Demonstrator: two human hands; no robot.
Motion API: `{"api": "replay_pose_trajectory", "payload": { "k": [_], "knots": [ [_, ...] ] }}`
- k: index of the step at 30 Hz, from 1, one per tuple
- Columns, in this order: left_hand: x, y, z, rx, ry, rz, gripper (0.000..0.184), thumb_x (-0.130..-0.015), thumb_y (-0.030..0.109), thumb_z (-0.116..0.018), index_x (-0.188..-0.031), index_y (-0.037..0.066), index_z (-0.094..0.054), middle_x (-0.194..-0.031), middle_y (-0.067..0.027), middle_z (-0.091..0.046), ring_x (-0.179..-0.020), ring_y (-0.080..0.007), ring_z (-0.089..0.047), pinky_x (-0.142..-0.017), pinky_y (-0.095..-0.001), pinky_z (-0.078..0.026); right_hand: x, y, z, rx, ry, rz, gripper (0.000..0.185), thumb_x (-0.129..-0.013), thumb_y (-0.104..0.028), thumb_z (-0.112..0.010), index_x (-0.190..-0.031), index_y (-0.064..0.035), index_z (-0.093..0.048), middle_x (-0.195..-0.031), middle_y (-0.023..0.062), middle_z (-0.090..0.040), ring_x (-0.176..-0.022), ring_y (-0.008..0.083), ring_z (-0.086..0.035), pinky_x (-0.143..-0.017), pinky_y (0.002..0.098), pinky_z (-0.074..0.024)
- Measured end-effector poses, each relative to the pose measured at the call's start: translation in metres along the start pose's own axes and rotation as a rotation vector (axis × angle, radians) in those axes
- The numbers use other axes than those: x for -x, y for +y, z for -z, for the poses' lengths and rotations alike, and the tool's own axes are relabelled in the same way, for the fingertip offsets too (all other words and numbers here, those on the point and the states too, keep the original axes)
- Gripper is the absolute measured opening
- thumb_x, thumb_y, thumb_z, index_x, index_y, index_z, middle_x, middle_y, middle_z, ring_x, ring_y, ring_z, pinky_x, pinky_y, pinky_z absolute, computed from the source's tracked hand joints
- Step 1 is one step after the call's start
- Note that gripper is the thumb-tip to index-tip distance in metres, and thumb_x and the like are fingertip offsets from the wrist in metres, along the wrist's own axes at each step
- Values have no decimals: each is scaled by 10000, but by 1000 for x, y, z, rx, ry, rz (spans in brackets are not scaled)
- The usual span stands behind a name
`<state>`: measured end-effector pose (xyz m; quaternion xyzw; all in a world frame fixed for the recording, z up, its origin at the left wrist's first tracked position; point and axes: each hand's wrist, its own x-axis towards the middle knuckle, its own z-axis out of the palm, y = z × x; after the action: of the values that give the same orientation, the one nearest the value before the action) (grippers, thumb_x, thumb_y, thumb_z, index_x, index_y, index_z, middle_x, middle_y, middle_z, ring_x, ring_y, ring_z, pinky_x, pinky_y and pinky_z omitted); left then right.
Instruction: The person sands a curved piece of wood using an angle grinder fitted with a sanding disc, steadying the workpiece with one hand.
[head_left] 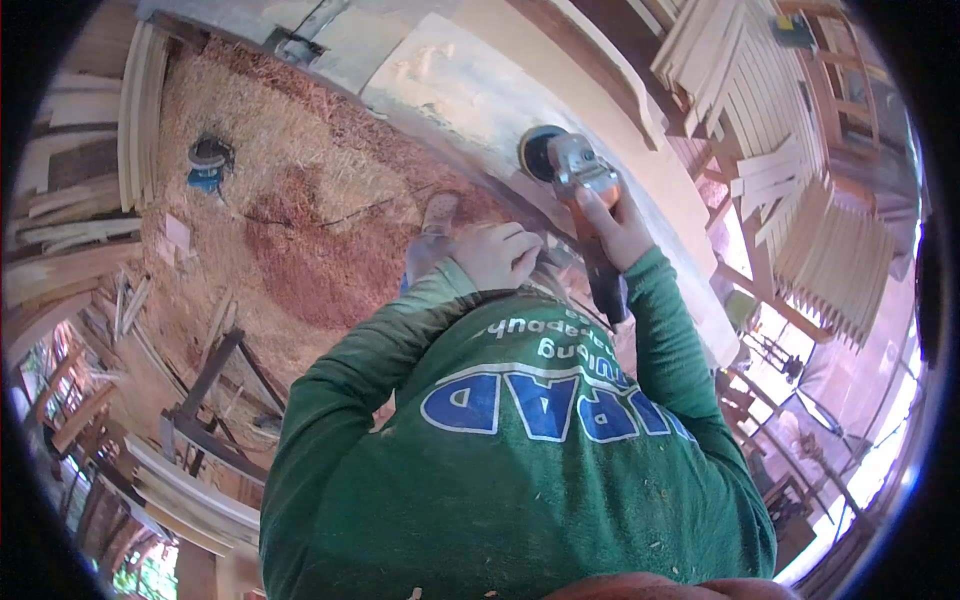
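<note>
My right hand (622,228) is wrapped round the orange and black body of an angle grinder (585,170). The grinder's round disc (541,152) is at the edge of a large pale board (470,85); whether it touches the surface is hard to tell. My left hand (493,256) is closed in front of my green shirt (480,500), its fingers curled; what they hold, if anything, is hidden.
Sawdust covers the floor (300,170), where a blue and black power tool (208,163) stands with a dark cord nearby. Stacked wooden slats (830,260) are on the right. Planks (140,110) and a dark metal frame (210,385) lie on the left.
</note>
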<state>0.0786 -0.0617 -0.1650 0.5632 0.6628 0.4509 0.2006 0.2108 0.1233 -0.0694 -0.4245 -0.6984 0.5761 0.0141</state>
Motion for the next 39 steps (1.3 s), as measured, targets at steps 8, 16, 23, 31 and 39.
{"api": "replay_pose_trajectory", "payload": {
  "k": [8,16,23,31,39],
  "knots": [
    [-25,10,5,-14,-70,-91,86,-887,156,-727,-948,103,-758,-849,-102,-732,-749,-318,-715,-674,-435,-569,29,25,19,-61,121,-34,913,-955,-510,-749,-1573,44,-366,-1371,218,-635,-1265,273,-616,-1100,372,-471],
    [-85,16,-22,-342,-84,-176,230,-876,256,-774,-1074,138,-772,-1088,-89,-720,-1019,-307,-682,-895,-466,-521,114,82,71,-123,362,-268,990,-929,-570,-748,-1592,43,-342,-1332,273,-658,-1245,319,-653,-1074,390,-500],
    [-121,-124,-6,-508,-308,-172,443,-815,448,-831,-1181,207,-769,-1220,-46,-662,-1197,-288,-591,-1046,-513,-404,60,160,3,-308,538,-302,968,-931,-575,-742,-1585,27,-362,-1318,233,-680,-1220,298,-664,-1045,383,-514],
    [-119,-213,-13,-584,-355,-119,511,-814,522,-821,-1222,218,-778,-1224,-65,-664,-1199,-302,-595,-1049,-514,-413,46,230,-4,-184,767,-484,1024,-893,-695,-717,-1571,9,-415,-1355,240,-665,-1266,304,-651,-1064,391,-509],
    [-127,-207,-40,-485,-403,-94,492,-799,537,-827,-1184,230,-816,-1180,-35,-674,-1151,-273,-599,-1014,-526,-413,94,306,54,-379,931,-428,903,-896,-687,-713,-1467,-6,-560,-1224,172,-731,-1080,248,-711,-963,372,-553]
  ]
}}
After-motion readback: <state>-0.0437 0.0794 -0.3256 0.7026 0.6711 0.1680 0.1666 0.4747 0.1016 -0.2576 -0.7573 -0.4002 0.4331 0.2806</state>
